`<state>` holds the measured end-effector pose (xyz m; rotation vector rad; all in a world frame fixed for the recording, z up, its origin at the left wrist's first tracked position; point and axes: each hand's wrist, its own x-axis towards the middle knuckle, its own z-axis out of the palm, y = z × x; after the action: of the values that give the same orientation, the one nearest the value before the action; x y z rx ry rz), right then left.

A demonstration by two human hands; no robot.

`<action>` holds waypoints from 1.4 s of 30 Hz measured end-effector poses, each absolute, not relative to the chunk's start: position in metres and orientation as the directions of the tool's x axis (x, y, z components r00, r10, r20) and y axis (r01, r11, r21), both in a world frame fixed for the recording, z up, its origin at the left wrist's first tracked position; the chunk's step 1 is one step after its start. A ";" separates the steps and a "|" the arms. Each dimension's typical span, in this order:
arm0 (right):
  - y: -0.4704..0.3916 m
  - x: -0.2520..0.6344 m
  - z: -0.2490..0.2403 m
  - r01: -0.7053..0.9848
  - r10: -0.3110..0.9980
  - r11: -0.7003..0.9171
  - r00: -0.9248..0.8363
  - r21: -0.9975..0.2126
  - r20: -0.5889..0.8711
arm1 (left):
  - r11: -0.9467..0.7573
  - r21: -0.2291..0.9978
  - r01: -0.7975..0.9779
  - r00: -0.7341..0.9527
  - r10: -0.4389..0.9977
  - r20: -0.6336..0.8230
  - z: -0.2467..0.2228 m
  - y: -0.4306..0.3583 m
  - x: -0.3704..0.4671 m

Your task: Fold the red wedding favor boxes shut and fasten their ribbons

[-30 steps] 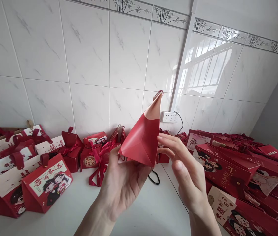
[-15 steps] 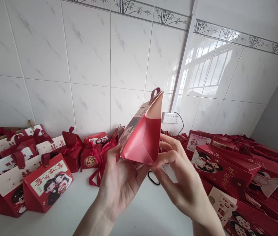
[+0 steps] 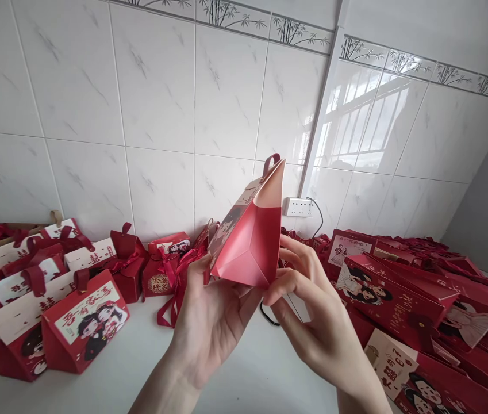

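The red-and-cream gift box (image 3: pixel 248 247) is held up between the two hands, its triangular end facing the wearer and its long axis appearing to run away from them, foreshortened, with the peak leaning toward the right-hand side. The left hand (image 3: pixel 222 328) cradles it from below, thumb along the left lower edge and fingers curled under the base; the right hand (image 3: pixel 312 305) bends its thumb and index finger together at the near lower right corner, the other fingers against the right side. Both hands touch the box, so neither is nearer. Its ribbon handle (image 3: pixel 271 163) stands at the top, above the hands. Left of the left hand, a red box with a cartoon couple (image 3: pixel 84 322) stands upright among others on the worktop (image 3: pixel 244 385); right of the right hand, more red boxes (image 3: pixel 394 293) lie heaped. Far left, a brown-rimmed carton (image 3: pixel 39 228) holds red material; what the boxes contain, if anything, cannot be told.
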<state>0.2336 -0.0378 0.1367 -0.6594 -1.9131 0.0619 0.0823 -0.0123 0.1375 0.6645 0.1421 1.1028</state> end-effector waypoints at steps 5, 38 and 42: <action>-0.033 0.233 0.129 0.126 0.564 0.824 -0.088 -0.552 0.821 | 0.125 0.674 -0.728 0.341 0.919 0.198 0.138 -0.012 0.086; -0.286 0.385 0.127 0.769 0.879 0.091 0.237 -0.632 0.415 | -0.178 0.984 -0.011 0.985 0.168 0.041 0.052 -0.077 0.169; -0.346 0.448 0.144 0.701 0.677 -0.234 0.615 -0.674 0.404 | -0.502 0.860 0.095 0.993 0.112 -0.045 0.014 -0.093 0.207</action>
<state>0.4478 -0.3464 0.1444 -1.9536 -1.0911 -0.0340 0.2069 -0.0931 0.0143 2.0996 0.1446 0.0205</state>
